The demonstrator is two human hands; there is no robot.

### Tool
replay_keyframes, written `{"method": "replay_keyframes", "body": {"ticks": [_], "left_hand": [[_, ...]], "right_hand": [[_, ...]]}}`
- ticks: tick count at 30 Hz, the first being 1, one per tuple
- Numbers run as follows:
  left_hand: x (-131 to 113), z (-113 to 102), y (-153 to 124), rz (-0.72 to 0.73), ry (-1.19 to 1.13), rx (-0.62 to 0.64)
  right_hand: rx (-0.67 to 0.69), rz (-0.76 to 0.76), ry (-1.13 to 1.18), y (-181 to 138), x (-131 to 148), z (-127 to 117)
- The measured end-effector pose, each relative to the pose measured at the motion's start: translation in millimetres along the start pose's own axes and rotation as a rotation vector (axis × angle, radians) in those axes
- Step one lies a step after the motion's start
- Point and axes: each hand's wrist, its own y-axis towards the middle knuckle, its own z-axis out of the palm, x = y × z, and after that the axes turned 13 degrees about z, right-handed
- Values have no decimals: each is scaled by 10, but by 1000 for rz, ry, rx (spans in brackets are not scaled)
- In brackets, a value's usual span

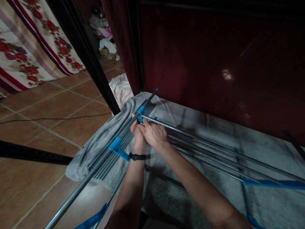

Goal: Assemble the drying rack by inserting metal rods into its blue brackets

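A drying rack of grey metal tubes with blue plastic joints is in front of me. Both my hands meet at one blue joint [141, 110], where a long tube [190, 136] running right joins the thick slanting rail [83, 183]. My left hand [137, 132], with a black band on its wrist, is closed around the underside of this joint. Pressed against it, my right hand [154, 131] is closed on the same joint, just below the tube's end. Its fingertips are partly hidden. A second blue joint [116, 144] sits lower on the rail.
Beneath the rack lies a grey blanket [274, 203]. Behind it stands a dark red panel [202, 63]. Black posts [88, 54] rise at left above a tiled floor [47, 133], crossed by a dark cable [59, 119]. A flowered curtain [35, 41] hangs beyond.
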Motion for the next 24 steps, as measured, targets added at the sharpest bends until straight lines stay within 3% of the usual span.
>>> {"method": "replay_keyframes", "body": {"ticks": [7,16,24], "left_hand": [[-98,76,-10,-52,-48,-109],[-153,103,-27,-23,-61,-67],[-12,64,42,-19,-45,0]], "right_hand": [[-82,-5,27,-50,50,12],[-146,-48,-21,41,155,162],[-116,-84,-52,49,101,154]]}}
